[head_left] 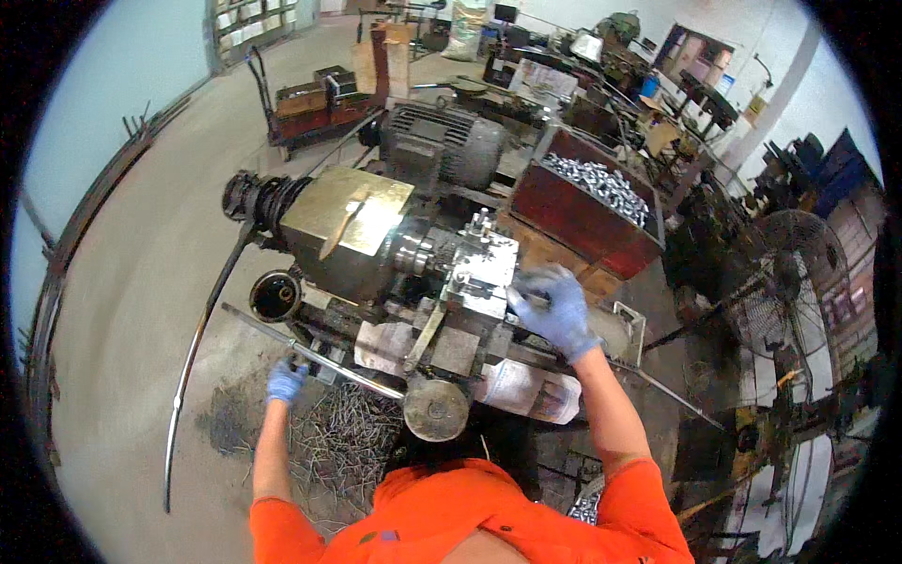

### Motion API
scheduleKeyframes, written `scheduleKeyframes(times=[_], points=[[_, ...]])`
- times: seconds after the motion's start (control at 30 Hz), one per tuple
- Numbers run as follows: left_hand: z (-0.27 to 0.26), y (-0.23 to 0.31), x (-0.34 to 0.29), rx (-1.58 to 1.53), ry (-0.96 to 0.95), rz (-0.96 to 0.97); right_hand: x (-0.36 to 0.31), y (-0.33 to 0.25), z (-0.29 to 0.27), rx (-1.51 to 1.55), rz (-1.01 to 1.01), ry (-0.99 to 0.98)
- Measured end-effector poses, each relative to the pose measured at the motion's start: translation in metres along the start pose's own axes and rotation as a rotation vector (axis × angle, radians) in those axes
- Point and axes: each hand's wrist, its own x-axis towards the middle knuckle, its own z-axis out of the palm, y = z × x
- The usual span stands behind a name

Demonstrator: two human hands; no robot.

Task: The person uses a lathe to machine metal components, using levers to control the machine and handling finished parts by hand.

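Observation:
A belt-driven metalworking machine with a brass-coloured cover [319, 211] stands in front of me. My right hand [556, 308], in a blue-grey glove, is at the right side of its bright tool block [486, 268]. Those fingers curl round a dark spot; whatever they hold is too small to make out. My left hand [287, 381], also gloved, hangs low on the left, beside the machine's lower edge and below a long metal lever bar [324, 359]. Its fingers are small and partly hidden. The bar runs to a round metal disc [436, 411] close to my body.
A dark red bin [583, 218] of small shiny metal parts stands behind the tool block. An electric motor [446, 141] sits behind the cover, where a wooden-handled tool [343, 224] lies. Metal shavings [343, 437] pile on the floor below. A caged fan [787, 273] stands at the right.

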Motion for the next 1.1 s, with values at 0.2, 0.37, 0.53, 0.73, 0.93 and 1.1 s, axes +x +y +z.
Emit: scheduleKeyframes(times=[0.2, 0.37, 0.53, 0.73, 0.93, 1.1], points=[[0.032, -0.006, 0.046, 0.495, -0.311, 0.266, -0.116, 0.081, -0.058, -0.197, 0.214, 0.059], [0.001, 0.019, 0.059, 0.592, -0.397, 0.174, -0.196, 0.144, -0.096, -0.249, 0.612, 0.096], [-0.085, 0.060, 0.028, 0.495, -0.269, 0.019, -0.312, 0.257, -0.130, -0.685, 0.721, -0.034], [-0.174, 0.125, 0.014, 0.160, 0.103, 0.035, -0.376, 0.307, -0.163, -0.838, 1.112, -0.346], [-0.152, 0.177, 0.034, 0.114, 0.146, 0.229, -0.407, 0.305, -0.142, -0.871, 1.078, -0.195], [-0.113, 0.183, 0.043, 0.304, -0.045, 0.032, -0.439, 0.195, -0.127, -0.658, 1.148, -0.095]])
